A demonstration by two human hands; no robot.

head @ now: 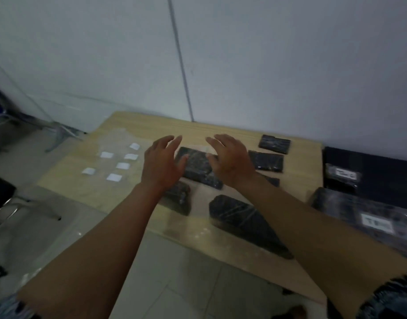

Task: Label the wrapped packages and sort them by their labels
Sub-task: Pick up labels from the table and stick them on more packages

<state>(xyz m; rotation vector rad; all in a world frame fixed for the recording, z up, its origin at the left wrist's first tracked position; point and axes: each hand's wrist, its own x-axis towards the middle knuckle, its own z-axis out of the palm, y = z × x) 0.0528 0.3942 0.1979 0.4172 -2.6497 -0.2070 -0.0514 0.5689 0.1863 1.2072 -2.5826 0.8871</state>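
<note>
Blurred labels, half-hidden packages

The writing on the labelled package [342,177] is too blurred to read; another labelled package [368,217] runs off the right edge (label equally illegible), and the right hand [230,161] partly covers the centre package [197,166].

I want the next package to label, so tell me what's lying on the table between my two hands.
In the head view, one black wrapped package lies between the left hand and the right hand, both open; no label shows on it.

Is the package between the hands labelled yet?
No label shows. The package between the left hand and right hand is plain black wrap; white labels lie apart to the left.
</note>
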